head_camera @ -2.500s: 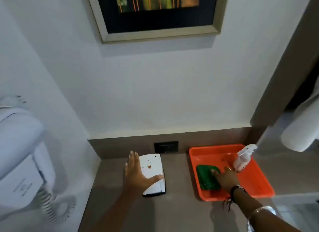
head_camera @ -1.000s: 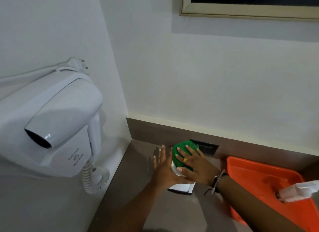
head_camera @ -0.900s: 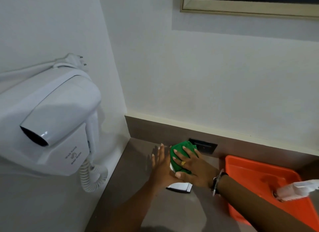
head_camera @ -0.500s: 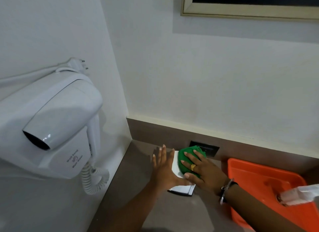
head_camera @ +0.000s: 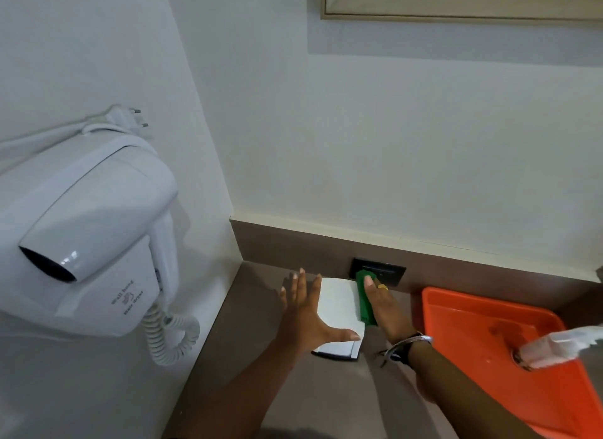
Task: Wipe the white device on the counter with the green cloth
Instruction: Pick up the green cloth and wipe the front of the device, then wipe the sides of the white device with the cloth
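The white device (head_camera: 337, 303) lies flat on the brown counter (head_camera: 261, 311) near the back wall. My left hand (head_camera: 306, 314) rests against its left side with fingers spread and the thumb across its near end. My right hand (head_camera: 383, 304) presses the green cloth (head_camera: 363, 303) against the device's right edge; only a narrow strip of cloth shows beside the palm. The device's top surface is uncovered between the two hands.
An orange tray (head_camera: 463, 314) sits to the right with a white spray bottle (head_camera: 554, 344) in it. A dark wall socket (head_camera: 388, 270) is just behind the cloth. A white wall-mounted hair dryer (head_camera: 88, 229) with a coiled cord hangs at the left.
My right hand has slid the green cloth from the top of the device over to its right edge. My left hand has stayed on the device's left side.
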Demonstrator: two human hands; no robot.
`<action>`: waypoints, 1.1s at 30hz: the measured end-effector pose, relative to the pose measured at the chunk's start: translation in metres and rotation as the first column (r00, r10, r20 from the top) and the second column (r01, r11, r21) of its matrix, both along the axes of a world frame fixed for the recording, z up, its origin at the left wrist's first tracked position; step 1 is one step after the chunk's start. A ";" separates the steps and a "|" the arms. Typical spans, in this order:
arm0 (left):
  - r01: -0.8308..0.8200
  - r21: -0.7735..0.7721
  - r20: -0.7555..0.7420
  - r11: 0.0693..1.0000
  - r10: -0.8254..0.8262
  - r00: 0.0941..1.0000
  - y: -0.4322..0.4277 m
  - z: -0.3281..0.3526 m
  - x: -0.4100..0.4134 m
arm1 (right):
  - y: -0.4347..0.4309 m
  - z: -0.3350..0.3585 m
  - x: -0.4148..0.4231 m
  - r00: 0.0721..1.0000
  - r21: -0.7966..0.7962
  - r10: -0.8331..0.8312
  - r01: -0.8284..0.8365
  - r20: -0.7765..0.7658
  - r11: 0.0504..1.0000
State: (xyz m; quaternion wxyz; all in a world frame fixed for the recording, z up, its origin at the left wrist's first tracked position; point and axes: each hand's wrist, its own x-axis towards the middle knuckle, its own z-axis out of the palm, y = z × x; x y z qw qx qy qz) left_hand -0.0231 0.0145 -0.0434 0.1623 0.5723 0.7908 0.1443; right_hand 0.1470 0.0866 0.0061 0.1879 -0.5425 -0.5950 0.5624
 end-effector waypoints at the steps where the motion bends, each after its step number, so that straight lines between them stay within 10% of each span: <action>1: 0.002 -0.006 0.006 1.000 -0.002 1.000 0.000 0.001 0.000 | 0.002 -0.001 0.005 0.998 -0.055 -0.044 0.041 -0.045 0.998; 10: 0.041 -0.002 -0.058 0.999 -0.041 0.998 -0.003 0.012 -0.002 | 0.005 -0.046 0.065 0.718 -0.626 -0.589 0.275 -0.372 0.730; 17: 0.378 0.122 -0.081 0.918 -0.370 0.925 0.020 0.037 0.011 | 0.007 -0.052 0.077 0.520 -0.709 -0.717 0.267 -0.464 0.653; 25: 0.474 -0.048 -0.314 0.879 -0.464 0.828 0.029 0.019 0.020 | -0.016 -0.037 0.024 0.769 -0.472 -0.486 0.275 -0.416 0.838; 33: 0.479 -0.081 -0.319 0.874 -0.478 0.819 0.034 0.019 0.021 | -0.051 -0.029 0.019 0.827 -0.353 -0.423 0.296 -0.371 0.888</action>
